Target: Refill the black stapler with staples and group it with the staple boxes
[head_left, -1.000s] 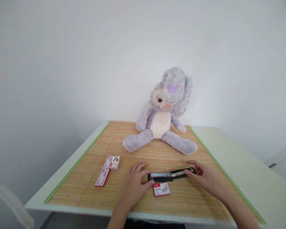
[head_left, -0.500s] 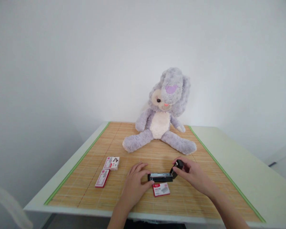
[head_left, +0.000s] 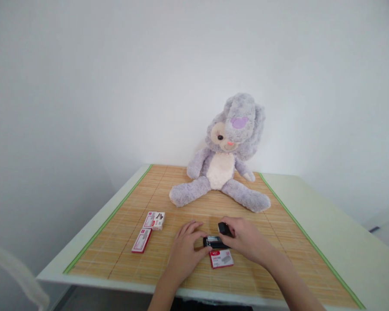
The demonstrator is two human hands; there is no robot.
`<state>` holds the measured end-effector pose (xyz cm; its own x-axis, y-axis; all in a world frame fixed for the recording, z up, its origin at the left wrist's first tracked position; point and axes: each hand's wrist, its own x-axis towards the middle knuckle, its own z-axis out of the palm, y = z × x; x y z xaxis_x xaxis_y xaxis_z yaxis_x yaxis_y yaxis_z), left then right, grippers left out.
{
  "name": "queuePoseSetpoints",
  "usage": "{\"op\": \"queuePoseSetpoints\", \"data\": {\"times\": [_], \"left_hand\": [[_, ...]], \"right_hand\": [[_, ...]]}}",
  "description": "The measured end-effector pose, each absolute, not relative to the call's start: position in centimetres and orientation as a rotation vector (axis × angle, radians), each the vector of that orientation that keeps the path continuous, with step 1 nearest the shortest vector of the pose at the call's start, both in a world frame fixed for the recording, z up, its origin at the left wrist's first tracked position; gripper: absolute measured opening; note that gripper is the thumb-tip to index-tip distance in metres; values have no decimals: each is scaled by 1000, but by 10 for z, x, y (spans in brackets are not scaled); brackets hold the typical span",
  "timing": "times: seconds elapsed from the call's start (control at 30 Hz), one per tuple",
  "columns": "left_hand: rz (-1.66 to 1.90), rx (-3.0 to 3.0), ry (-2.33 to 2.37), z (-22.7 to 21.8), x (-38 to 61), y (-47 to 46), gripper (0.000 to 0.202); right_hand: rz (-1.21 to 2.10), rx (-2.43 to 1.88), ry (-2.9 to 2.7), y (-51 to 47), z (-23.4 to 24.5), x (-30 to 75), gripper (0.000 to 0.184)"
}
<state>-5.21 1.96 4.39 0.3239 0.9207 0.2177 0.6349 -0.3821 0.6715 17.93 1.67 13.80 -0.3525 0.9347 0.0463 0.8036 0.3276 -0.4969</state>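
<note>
A black stapler (head_left: 210,242) lies on the bamboo mat with its top arm folded part of the way over the base. My right hand (head_left: 246,238) grips that raised top arm between thumb and fingers and hides the hinge end. At the other end, my left hand (head_left: 186,248) steadies the base between thumb and forefinger, its other fingers resting toward the mat. Some silvery metal shows in the base between the hands. Just in front of the stapler is a red and white staple box (head_left: 221,258), lying flat.
To the left lie a red and white box (head_left: 141,240) and, touching it at the back, boxes with a stapler picture (head_left: 158,220). A plush rabbit (head_left: 220,170) sits against the wall behind. The bamboo mat (head_left: 116,246) has green edges and covers much of the white table (head_left: 320,216).
My right hand has moved left, swinging the stapler's top arm from upright over toward the base. The left hand has stayed at its end. The view has shifted slightly.
</note>
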Motion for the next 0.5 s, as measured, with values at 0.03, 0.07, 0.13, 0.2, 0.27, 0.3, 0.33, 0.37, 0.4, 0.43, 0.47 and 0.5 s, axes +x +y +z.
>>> {"op": "queuePoseSetpoints", "data": {"times": [0.03, 0.07, 0.13, 0.2, 0.27, 0.3, 0.33, 0.37, 0.4, 0.43, 0.47, 0.5], "left_hand": [[811, 2124, 1366, 44, -52, 20, 32], [814, 2123, 1363, 44, -52, 20, 32], [819, 2116, 1363, 44, -52, 20, 31], [823, 2109, 1362, 45, -52, 19, 31], [826, 2108, 1352, 46, -53, 19, 31], [829, 2109, 1345, 46, -53, 19, 30], [830, 2111, 1339, 46, -53, 19, 30], [831, 2112, 1334, 46, -53, 19, 29], [831, 2113, 1331, 46, -53, 19, 29], [830, 2112, 1332, 46, -53, 19, 30], [827, 2112, 1335, 46, -53, 19, 30], [823, 2111, 1340, 46, -53, 19, 30]], "right_hand": [[545, -1561, -2290, 17, 136, 176, 15], [529, -1569, -2307, 18, 135, 173, 13], [512, -1582, -2338, 19, 130, 167, 11], [509, -1586, -2358, 20, 125, 162, 9], [519, -1585, -2369, 20, 122, 157, 7], [528, -1575, -2377, 19, 121, 155, 6], [547, -1549, -2391, 19, 121, 154, 7], [577, -1507, -2408, 18, 122, 154, 9], [609, -1463, -2422, 18, 124, 155, 11], [639, -1428, -2430, 18, 125, 156, 12], [660, -1412, -2429, 18, 127, 159, 12], [669, -1422, -2419, 18, 128, 163, 10]]}}
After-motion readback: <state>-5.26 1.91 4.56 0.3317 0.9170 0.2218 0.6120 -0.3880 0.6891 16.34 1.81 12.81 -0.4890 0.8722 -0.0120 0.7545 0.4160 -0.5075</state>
